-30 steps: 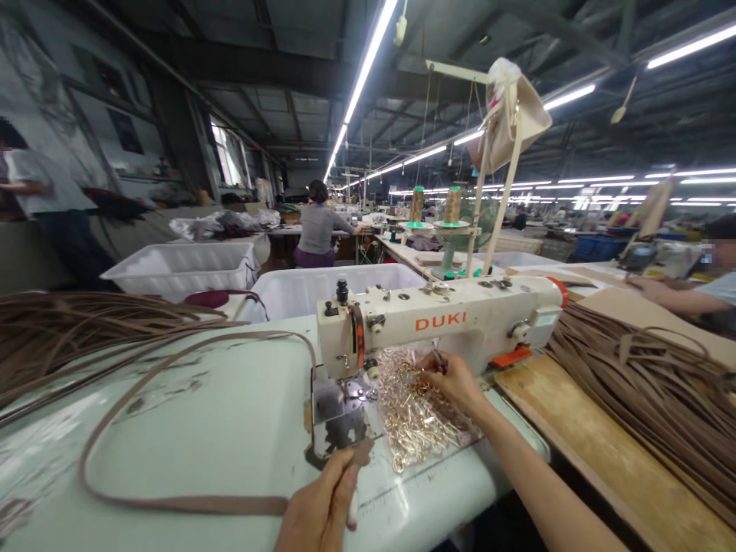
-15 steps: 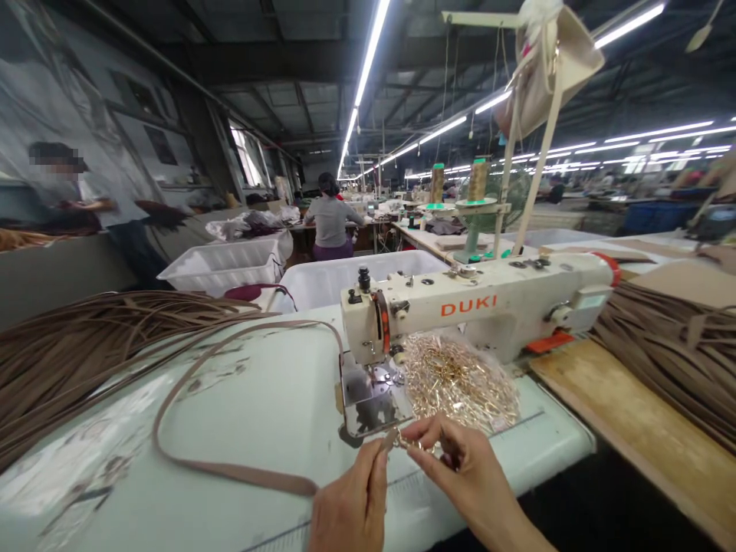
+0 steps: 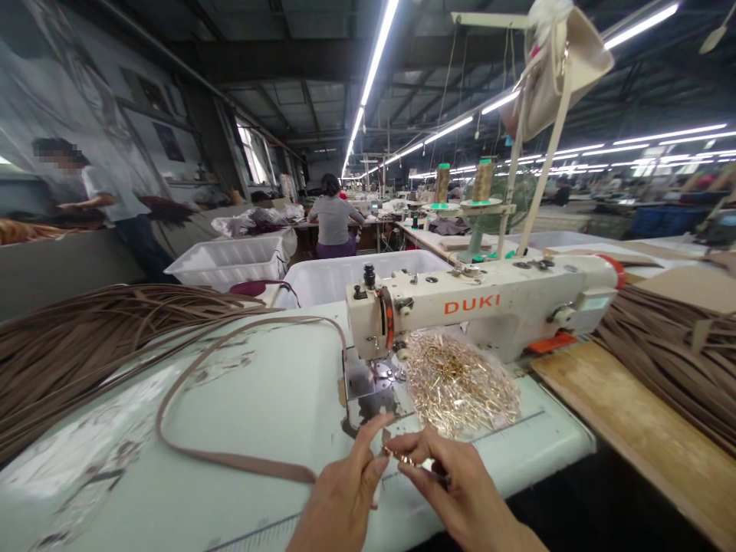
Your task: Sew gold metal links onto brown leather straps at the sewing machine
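Note:
My left hand [image 3: 339, 494] pinches the near end of a long brown leather strap [image 3: 189, 399] that loops across the pale sewing table [image 3: 264, 399]. My right hand [image 3: 454, 491] meets it and pinches a small gold metal clasp [image 3: 402, 458] against the strap's end. Both hands sit at the table's near edge, just in front of the needle plate [image 3: 368, 391] of the cream DUKI sewing machine [image 3: 483, 303]. A heap of gold clasps [image 3: 460, 379] in clear plastic lies under the machine's arm, just beyond my right hand.
Piles of brown straps lie at the left [image 3: 74, 345] and right [image 3: 672, 353]. A wooden board [image 3: 621, 422] borders the table on the right. White plastic bins [image 3: 339, 276] stand behind the machine. A thread stand with cones [image 3: 483, 184] rises behind. Other people work at the far left and at a table beyond.
My right hand left the heap of clasps and came to the near edge with one clasp. It now meets my left hand at the strap's end.

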`<action>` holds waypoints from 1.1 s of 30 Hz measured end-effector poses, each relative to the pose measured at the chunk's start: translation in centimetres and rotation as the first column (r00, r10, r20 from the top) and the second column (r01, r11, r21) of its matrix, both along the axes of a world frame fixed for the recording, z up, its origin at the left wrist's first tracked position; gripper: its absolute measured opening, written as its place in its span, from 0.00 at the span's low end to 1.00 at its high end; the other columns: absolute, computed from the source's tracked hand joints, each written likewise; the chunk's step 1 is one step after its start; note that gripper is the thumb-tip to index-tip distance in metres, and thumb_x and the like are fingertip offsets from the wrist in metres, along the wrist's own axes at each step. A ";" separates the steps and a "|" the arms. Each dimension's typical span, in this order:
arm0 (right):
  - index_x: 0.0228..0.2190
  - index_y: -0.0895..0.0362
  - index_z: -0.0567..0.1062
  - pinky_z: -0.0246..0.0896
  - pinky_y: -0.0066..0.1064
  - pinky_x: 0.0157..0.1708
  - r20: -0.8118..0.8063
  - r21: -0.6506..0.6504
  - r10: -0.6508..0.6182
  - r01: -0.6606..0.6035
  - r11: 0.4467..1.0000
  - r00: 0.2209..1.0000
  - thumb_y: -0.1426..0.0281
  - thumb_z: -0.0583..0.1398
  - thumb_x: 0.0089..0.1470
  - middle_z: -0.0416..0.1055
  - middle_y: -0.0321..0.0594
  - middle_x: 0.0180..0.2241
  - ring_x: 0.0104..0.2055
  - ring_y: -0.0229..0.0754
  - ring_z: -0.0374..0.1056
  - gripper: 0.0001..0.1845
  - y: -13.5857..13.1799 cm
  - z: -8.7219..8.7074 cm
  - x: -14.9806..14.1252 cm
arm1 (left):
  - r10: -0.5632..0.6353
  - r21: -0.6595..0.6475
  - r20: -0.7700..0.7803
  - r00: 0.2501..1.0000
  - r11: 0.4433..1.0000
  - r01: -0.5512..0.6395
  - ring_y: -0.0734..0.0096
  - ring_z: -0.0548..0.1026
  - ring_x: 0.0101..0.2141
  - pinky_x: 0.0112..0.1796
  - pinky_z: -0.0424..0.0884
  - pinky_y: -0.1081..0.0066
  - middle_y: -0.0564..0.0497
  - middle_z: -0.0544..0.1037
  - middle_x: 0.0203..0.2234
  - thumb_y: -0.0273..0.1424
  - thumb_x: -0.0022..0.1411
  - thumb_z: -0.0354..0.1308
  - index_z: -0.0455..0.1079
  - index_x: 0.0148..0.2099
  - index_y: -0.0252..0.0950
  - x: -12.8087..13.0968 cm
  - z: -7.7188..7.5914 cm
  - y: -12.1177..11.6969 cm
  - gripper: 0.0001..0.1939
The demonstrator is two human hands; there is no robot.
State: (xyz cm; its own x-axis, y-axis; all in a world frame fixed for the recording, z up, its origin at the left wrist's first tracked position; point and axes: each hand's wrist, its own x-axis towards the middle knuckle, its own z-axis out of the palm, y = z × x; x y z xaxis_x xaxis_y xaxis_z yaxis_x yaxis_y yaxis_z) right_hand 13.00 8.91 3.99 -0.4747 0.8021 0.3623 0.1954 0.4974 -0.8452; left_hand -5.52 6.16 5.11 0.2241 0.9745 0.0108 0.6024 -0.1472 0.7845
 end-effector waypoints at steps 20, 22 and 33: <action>0.30 0.54 0.75 0.56 0.25 0.32 0.229 -0.017 -0.015 0.019 1.000 0.973 0.64 0.59 0.55 0.72 0.33 0.28 0.30 0.35 0.67 0.08 -0.3 1.7 -1.3 | -0.057 0.274 -0.363 0.930 0.948 0.165 0.69 0.71 0.30 0.30 0.64 0.74 0.53 0.73 0.29 0.30 0.68 0.40 0.66 0.37 0.40 -2.0 -1.4 -1.4 0.14; 0.30 0.55 0.74 0.55 0.25 0.31 0.239 0.006 -0.023 0.022 1.000 0.971 0.63 0.58 0.56 0.72 0.34 0.28 0.30 0.35 0.66 0.09 -0.4 1.6 -1.2 | -0.056 0.150 -0.270 0.961 0.984 0.099 0.71 0.72 0.31 0.33 0.64 0.75 0.55 0.74 0.31 0.33 0.67 0.44 0.67 0.40 0.42 -2.4 -1.3 -1.2 0.10; 0.25 0.59 0.72 0.56 0.24 0.26 0.100 -0.226 -0.106 0.126 0.966 0.989 0.66 0.58 0.53 0.71 0.35 0.22 0.25 0.36 0.65 0.10 1.8 -1.5 -2.8 | -0.148 0.149 -0.216 0.965 0.972 0.182 0.69 0.68 0.38 0.43 0.60 0.68 0.54 0.72 0.35 0.33 0.68 0.41 0.65 0.38 0.40 -2.8 -0.2 2.6 0.12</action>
